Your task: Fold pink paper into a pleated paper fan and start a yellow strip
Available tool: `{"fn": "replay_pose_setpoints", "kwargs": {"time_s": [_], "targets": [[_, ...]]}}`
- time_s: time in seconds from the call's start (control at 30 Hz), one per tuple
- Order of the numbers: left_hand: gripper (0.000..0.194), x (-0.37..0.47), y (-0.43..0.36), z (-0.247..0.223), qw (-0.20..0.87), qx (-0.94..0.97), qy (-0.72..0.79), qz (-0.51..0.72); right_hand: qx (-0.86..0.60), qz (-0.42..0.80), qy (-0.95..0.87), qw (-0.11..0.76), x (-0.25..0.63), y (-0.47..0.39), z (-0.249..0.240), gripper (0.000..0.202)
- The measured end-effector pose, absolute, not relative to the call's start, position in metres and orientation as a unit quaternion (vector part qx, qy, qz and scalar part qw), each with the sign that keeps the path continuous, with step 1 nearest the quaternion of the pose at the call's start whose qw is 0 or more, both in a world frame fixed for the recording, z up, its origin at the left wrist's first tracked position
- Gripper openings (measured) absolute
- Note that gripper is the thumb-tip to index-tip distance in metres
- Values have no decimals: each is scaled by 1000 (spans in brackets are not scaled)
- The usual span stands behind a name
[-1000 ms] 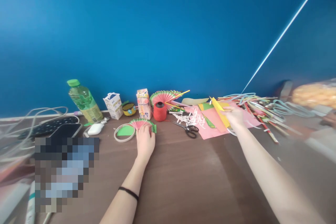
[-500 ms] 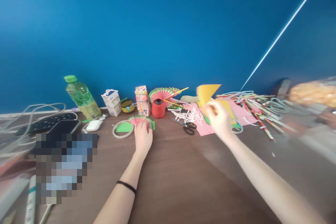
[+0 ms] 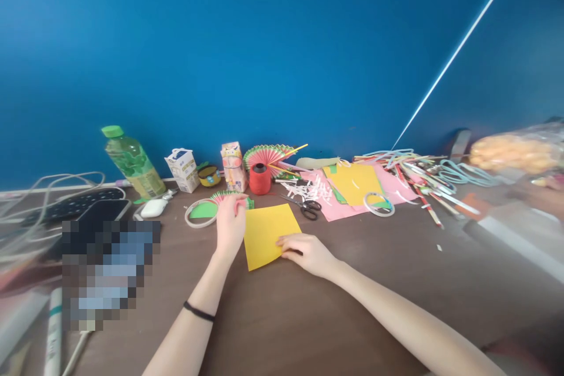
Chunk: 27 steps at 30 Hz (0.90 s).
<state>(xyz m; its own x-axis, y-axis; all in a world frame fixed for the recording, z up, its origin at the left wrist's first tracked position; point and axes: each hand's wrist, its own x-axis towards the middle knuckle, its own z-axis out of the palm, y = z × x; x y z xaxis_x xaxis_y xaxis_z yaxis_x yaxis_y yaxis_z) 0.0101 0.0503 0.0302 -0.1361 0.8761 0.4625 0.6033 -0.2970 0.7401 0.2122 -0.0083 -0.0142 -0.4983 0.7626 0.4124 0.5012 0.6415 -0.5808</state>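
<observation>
A square yellow paper sheet lies on the brown table in front of me. My right hand has its thumb and fingers closed at the sheet's right edge. Left of the sheet, my left hand curls its fingers over a small pleated paper fan, pink with a green edge; the hand covers much of it. A white ring of tape lies on a green paper piece just left of that hand. Black-handled scissors rest beyond the sheet.
Along the blue wall stand a green bottle, a milk carton, a red thread spool and a larger pleated fan. Pink paper, more yellow paper, white scraps and a heap of strips lie right.
My right hand has brought the yellow sheet from above the paper stack down and left onto the table. My left hand stays by the small fan; the view has shifted slightly.
</observation>
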Motion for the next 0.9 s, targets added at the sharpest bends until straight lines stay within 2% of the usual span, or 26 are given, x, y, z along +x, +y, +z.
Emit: {"fn": "replay_pose_setpoints", "kwargs": {"time_s": [0.07, 0.17, 0.27, 0.43, 0.53, 0.63, 0.73, 0.9], "targets": [[22, 14, 38, 37, 187, 703, 547, 415, -384, 239, -829, 330, 212, -8, -13, 12], [13, 15, 16, 35, 244, 772, 533, 246, -404, 291, -807, 318, 212, -10, -10, 10], [14, 6, -6, 24, 240, 816, 502, 155, -427, 337, -781, 306, 214, -13, -4, 10], [8, -16, -23, 14, 183, 858, 457, 145, -426, 391, -753, 313, 215, -12, 1, 13], [16, -22, -22, 14, 168, 858, 462, 146, -424, 417, -736, 323, 214, -9, 1, 15], [21, -26, -17, 16, 197, 841, 481, 151, -427, 428, -726, 328, 214, -6, 3, 15], [21, -30, -14, 16, 222, 834, 479, 162, -438, 427, -720, 329, 212, -2, 4, 14], [22, -35, -14, 11, 193, 829, 499, 165, -437, 378, -738, 348, 207, 3, -3, 17]]}}
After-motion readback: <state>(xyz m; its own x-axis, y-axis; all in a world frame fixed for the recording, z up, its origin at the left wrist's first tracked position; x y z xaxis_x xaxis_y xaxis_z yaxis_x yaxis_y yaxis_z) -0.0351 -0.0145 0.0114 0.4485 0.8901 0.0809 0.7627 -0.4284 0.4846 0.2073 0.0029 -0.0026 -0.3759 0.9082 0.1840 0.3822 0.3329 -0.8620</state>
